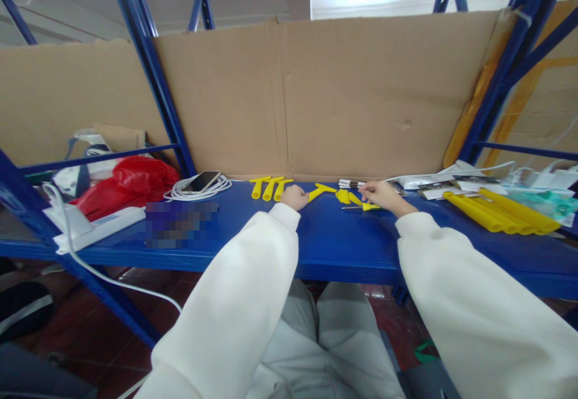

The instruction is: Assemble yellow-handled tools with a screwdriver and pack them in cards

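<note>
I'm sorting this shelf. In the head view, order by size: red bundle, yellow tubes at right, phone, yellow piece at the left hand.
1. Red bundle and yellow tubes: too alike to rank
2. Phone
3. Yellow piece at the left hand

Four yellow T-shaped pieces, two hands — one screwdriver, one phone.

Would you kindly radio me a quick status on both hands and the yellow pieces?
Left hand closed on yellow T-shaped piece. Right hand near small yellow parts, grip unclear. Yellow-handled tool lying close by right hand.
</note>
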Action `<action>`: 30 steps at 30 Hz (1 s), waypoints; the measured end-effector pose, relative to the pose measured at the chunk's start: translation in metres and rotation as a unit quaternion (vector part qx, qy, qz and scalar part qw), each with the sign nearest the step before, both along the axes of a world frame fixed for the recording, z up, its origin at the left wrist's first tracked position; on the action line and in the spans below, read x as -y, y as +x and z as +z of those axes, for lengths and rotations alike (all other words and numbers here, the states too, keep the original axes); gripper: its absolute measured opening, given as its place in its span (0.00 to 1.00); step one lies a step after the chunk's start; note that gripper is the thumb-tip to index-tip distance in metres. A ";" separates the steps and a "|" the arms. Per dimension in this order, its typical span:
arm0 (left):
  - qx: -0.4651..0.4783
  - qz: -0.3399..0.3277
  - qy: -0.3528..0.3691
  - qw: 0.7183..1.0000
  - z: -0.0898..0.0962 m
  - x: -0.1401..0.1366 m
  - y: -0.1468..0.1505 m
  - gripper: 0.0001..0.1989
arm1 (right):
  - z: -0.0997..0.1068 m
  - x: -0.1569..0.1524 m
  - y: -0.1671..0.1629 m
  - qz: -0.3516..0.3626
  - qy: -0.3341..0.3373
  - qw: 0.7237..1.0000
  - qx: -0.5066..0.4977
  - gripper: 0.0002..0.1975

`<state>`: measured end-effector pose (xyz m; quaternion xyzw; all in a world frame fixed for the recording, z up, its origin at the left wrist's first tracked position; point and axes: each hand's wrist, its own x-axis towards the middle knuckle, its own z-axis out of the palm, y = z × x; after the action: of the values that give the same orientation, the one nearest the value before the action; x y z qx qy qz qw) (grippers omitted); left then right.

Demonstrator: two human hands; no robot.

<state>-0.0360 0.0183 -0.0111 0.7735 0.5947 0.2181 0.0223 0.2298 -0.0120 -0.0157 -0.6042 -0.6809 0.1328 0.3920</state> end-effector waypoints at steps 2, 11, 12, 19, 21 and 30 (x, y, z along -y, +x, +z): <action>0.009 0.001 0.007 1.000 -0.001 0.001 0.000 0.16 | 0.000 0.000 0.000 0.003 0.000 1.000 0.008 0.08; 0.033 0.016 -0.012 0.999 -0.002 0.004 0.001 0.16 | 0.001 0.001 0.000 -0.002 0.000 0.999 0.043 0.08; 0.032 0.022 -0.016 0.999 -0.001 0.004 0.001 0.16 | 0.001 0.001 0.000 -0.001 0.000 0.999 0.048 0.08; 0.010 0.048 -0.066 0.997 0.002 0.003 0.001 0.19 | 0.003 0.003 0.000 0.001 -0.011 0.996 0.093 0.09; 0.000 0.050 -0.063 0.997 0.002 0.002 0.001 0.18 | 0.001 0.001 0.002 0.010 -0.013 0.994 0.112 0.08; -0.017 0.028 -0.045 0.998 0.000 0.008 0.003 0.18 | -0.006 -0.007 0.011 0.079 -0.029 0.982 0.170 0.10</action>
<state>-0.0334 0.0102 -0.0114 0.7580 0.6259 0.1786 0.0409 0.2411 -0.0052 -0.0212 -0.5738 -0.7789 0.0781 0.2408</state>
